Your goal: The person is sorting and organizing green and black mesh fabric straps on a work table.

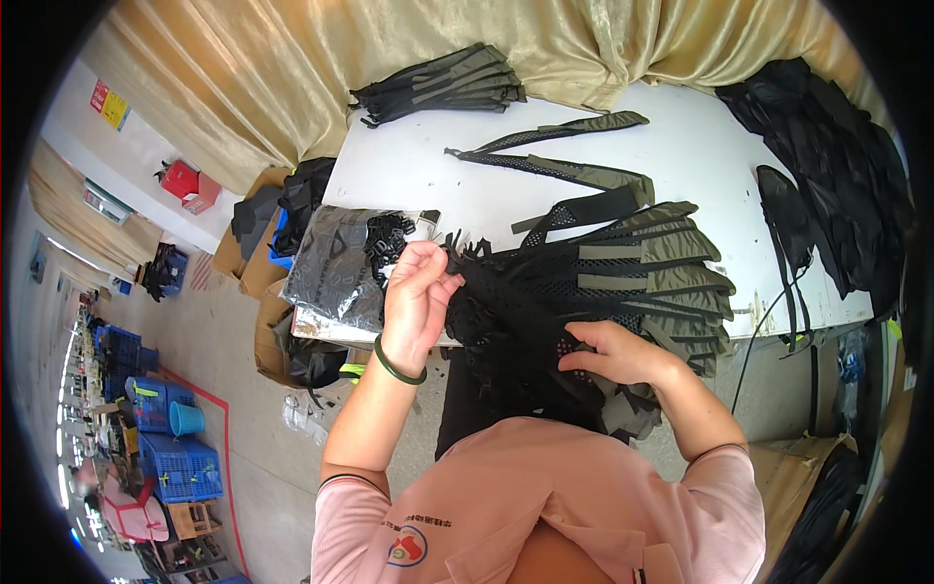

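Observation:
A large bundle of black mesh and olive-grey fabric straps (613, 258) fans out over the near edge of the white table (389, 175), partly hanging toward my lap. At the bundle's narrow left end, my left hand (420, 292) is raised with its fingers pinched at a black strap end (455, 259). My right hand (623, 352) is closed on a mesh strap at the near side of the bundle, its thumb and fingers on the black mesh. A clear plastic bag (331, 268) of black plastic buckles (387, 243) lies left of my left hand.
Loose straps (584, 170) lie mid-table, and another strap stack (448, 83) is at the back by the gold curtain (545, 44). Black pieces (817, 165) pile up at right. Cardboard boxes (277, 336) stand left of the table; blue crates (180, 467) are on the floor farther left.

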Tool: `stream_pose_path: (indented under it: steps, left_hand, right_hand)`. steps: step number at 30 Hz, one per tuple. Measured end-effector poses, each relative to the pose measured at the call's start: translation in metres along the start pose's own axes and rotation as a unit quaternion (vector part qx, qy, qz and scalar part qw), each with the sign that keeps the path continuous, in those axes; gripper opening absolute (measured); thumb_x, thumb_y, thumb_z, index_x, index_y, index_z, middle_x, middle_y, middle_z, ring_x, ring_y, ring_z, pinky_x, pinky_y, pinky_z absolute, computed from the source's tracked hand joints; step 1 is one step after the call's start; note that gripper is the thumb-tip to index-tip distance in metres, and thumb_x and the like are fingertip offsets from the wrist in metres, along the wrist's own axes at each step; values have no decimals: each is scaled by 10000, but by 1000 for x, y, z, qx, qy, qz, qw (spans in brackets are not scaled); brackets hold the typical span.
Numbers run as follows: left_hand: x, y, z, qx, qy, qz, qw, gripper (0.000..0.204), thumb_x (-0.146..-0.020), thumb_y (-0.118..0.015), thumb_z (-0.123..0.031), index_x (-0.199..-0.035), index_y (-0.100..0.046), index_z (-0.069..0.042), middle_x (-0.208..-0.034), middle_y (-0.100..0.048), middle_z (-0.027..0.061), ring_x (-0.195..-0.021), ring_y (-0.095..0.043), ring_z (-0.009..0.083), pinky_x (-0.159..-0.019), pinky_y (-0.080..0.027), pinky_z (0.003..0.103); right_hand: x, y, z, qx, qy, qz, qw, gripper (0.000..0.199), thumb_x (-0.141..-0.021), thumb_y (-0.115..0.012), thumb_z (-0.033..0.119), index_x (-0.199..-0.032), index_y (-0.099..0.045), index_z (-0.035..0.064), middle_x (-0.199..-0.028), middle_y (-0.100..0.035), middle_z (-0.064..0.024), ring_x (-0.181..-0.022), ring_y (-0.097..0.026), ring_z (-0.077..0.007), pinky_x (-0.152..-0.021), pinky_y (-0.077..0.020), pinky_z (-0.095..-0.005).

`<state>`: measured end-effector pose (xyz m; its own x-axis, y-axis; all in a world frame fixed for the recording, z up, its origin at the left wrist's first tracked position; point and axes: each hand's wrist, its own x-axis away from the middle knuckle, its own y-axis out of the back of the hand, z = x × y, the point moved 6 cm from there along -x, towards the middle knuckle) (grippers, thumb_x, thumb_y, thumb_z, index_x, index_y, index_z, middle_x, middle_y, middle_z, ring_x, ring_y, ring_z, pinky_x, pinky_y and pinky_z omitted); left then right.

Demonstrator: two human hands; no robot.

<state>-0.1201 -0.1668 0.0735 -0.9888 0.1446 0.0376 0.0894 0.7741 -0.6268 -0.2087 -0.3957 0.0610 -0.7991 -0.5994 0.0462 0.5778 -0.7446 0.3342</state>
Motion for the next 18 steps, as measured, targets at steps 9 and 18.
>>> stream_pose_path:
  steps: [9,18]
  left_hand:
    - [4,4,7,11,46,38,998,35,-895,-596,-109,-911,-569,-95,-769,-600,-5,-645,-583,115,-680,-516,347]
    - [6,-23,19,-90,78,64,991,44,-905,-576,-82,-908,-543,-53,-800,-628,44,-625,-605,125,-611,-534,272]
  right_hand:
    - [-12,10,18,97,41,-7,994,223,-849,-649,133,-1030,-603,12,-865,-637,-78,-737,-571,-164,-655,-454,-299]
    - [-77,6,34,-78,84,-124,986,111,-881,-583,83,-944,-593,-8,-810,-585,-33,-704,-524,-51,-617,-439,-219]
